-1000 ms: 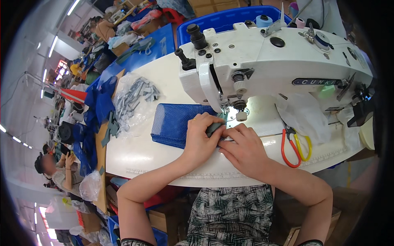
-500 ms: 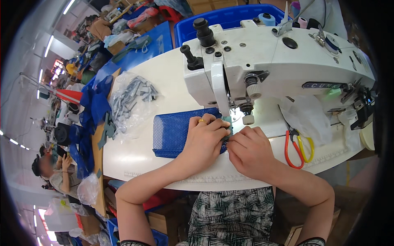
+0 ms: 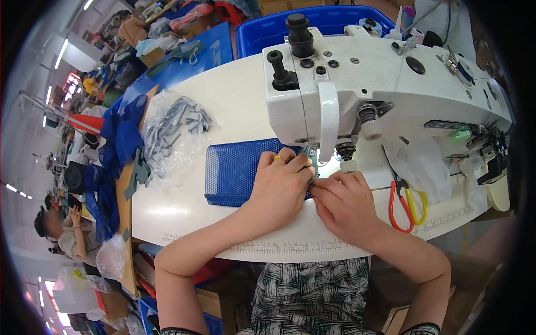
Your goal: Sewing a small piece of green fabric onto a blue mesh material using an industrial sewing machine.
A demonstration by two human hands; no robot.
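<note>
My left hand [image 3: 282,187], with a gold ring, rests closed on a blue mesh piece [image 3: 226,167], its fingertips holding a grey-green fabric strip [image 3: 305,152] at the mesh's right edge, beside the needle area of the white sewing machine [image 3: 296,120]. Against it, just to the right, my right hand [image 3: 346,206] is closed, fingertips on that same edge; what exactly they pinch is mostly hidden. Red-and-yellow handled scissors [image 3: 402,218] lie to the right on the white table [image 3: 167,212].
A plastic bag of grey strips [image 3: 176,128] and piled blue mesh [image 3: 123,128] lie leftward. A blue tub [image 3: 245,36] stands behind the machine; translucent sheets [image 3: 424,167] lie under its arm. A seated co-worker [image 3: 67,234] is at far left, others further back.
The view has shifted slightly, with the machine sitting further right in it. My left hand's fingers have moved over the grey-green strip, covering more of it; my right fingertips stay beside them.
</note>
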